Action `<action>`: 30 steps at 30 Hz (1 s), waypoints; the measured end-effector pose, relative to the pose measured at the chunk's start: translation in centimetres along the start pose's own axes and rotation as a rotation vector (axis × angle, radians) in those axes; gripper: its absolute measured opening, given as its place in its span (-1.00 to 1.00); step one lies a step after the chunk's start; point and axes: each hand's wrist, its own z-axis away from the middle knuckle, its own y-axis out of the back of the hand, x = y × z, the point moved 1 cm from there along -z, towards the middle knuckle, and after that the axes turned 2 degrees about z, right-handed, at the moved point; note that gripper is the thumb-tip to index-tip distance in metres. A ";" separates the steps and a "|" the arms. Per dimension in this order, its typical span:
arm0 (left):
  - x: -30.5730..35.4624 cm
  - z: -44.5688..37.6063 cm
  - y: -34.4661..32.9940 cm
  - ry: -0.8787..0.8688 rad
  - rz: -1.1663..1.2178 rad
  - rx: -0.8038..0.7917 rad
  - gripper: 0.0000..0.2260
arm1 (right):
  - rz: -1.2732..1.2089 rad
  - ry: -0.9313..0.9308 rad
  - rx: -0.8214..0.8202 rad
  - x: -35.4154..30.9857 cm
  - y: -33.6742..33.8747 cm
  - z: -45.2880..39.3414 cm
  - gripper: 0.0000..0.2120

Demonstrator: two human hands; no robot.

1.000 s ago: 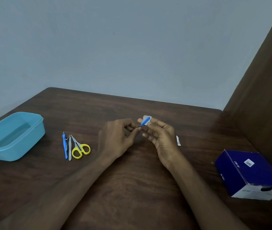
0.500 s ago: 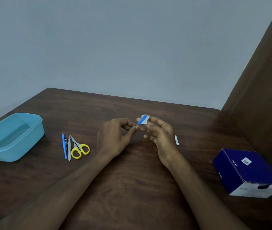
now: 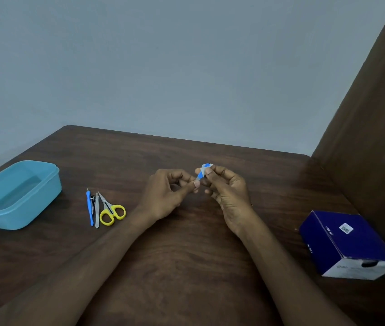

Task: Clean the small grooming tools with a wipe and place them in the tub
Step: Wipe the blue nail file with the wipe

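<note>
Both hands meet above the middle of the table. My right hand [image 3: 228,192] pinches a small white and blue wipe packet [image 3: 204,171] between thumb and fingers. My left hand [image 3: 166,195] has its fingertips at the packet's lower end and pinches it there. To the left lie the grooming tools side by side: a blue-handled tool [image 3: 89,207], a nail clipper [image 3: 93,198], grey tweezers [image 3: 97,211] and yellow-handled scissors [image 3: 111,211]. The light blue tub [image 3: 45,196] stands at the far left, with nothing visible in it.
A dark blue cardboard box [image 3: 346,243] lies on its side at the right, close to a brown wall panel [image 3: 363,109]. The dark wooden table [image 3: 186,267] runs back to a grey wall.
The packet has turned more upright between my fingers, and my right fingers have curled round it. My left thumb has moved up to its lower end. The torn strip on the table is now hidden.
</note>
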 end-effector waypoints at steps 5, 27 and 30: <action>-0.5 -0.2 0.3 0.005 0.033 -0.076 -0.89 | 0.030 -0.004 -0.060 0.1 0.2 -0.2 -0.85; 0.1 0.1 0.1 0.007 -0.004 -0.143 -0.90 | 0.109 0.162 0.140 0.7 1.1 -0.6 -0.87; 0.2 0.2 0.1 0.007 -0.030 -0.148 -0.88 | 0.124 0.168 0.147 0.7 1.2 -0.7 -0.83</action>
